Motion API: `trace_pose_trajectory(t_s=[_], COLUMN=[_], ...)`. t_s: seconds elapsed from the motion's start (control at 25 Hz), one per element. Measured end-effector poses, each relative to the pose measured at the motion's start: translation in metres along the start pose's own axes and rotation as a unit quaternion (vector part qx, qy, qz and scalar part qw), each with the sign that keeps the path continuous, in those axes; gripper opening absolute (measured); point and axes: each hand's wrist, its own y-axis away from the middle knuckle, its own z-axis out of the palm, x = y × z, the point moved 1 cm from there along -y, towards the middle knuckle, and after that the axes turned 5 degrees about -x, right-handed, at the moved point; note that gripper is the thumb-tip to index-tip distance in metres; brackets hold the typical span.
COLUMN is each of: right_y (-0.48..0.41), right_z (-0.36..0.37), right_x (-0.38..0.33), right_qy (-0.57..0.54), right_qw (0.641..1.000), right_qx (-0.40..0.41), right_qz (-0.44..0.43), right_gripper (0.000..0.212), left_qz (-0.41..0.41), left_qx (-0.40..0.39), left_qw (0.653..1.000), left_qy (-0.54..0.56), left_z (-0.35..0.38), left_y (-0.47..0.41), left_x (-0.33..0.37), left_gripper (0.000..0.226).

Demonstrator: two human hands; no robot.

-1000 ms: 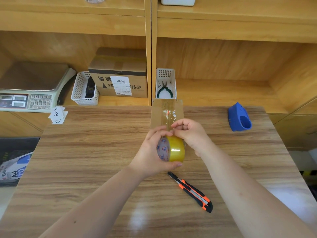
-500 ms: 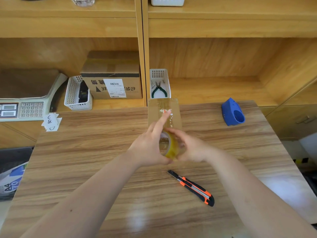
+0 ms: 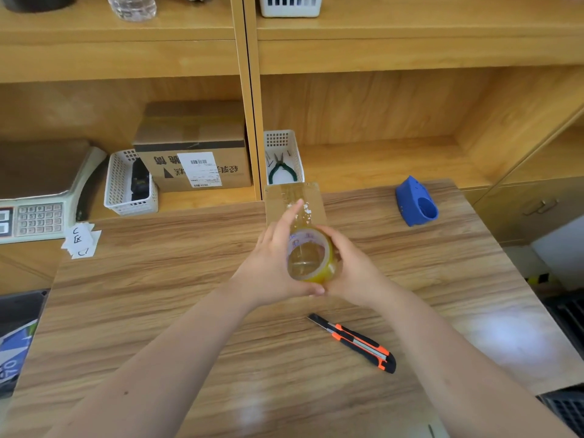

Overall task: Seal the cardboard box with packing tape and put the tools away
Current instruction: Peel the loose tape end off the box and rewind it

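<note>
The roll of packing tape (image 3: 311, 256) is held up above the middle of the counter (image 3: 158, 279), its open core turned toward the camera. It is cupped from both sides: the left hand (image 3: 271, 263) is wrapped against its 9 o'clock edge, thumb tucked under at 6 o'clock, index finger stretched straight up toward 12; the right hand (image 3: 350, 267) is curled round the 3 o'clock side, its fingers (image 3: 328, 235) closed on the roll's outer face. Whether a loose tape end is pinched there cannot be made out.

Just beyond the hands, at 12 o'clock, the small cardboard box (image 3: 295, 202) is seen flat on the counter's far edge, a glossy strip and white flecks on its top. At 5 o'clock from the roll, the orange-and-black utility knife (image 3: 354, 343) is left lying on the wood, well clear of both hands. The blue tape dispenser (image 3: 415, 205) is parked at 2 o'clock. On the shelf behind, green-handled pliers (image 3: 281, 169) are seen in a white basket (image 3: 295, 143).
</note>
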Motion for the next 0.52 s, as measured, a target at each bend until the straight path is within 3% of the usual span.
trace_pose_trajectory(t_s=[0.32, 0.52], right_y=[0.009, 0.012], right_z=[-0.003, -0.018], right_x=[0.011, 0.030], right_qy=[-0.070, -0.119], right_qw=[0.991, 0.982], right_qx=[0.113, 0.146], right_qz=[-0.020, -0.012], right_gripper=[0.101, 0.102], left_qz=[-0.044, -0.048], left_qx=[0.021, 0.025], left_qw=[0.981, 0.978], left_qy=[0.186, 0.202], left_z=[0.016, 0.030], left_y=[-0.014, -0.030], left_x=[-0.004, 0.007], left_gripper=[0.129, 0.108])
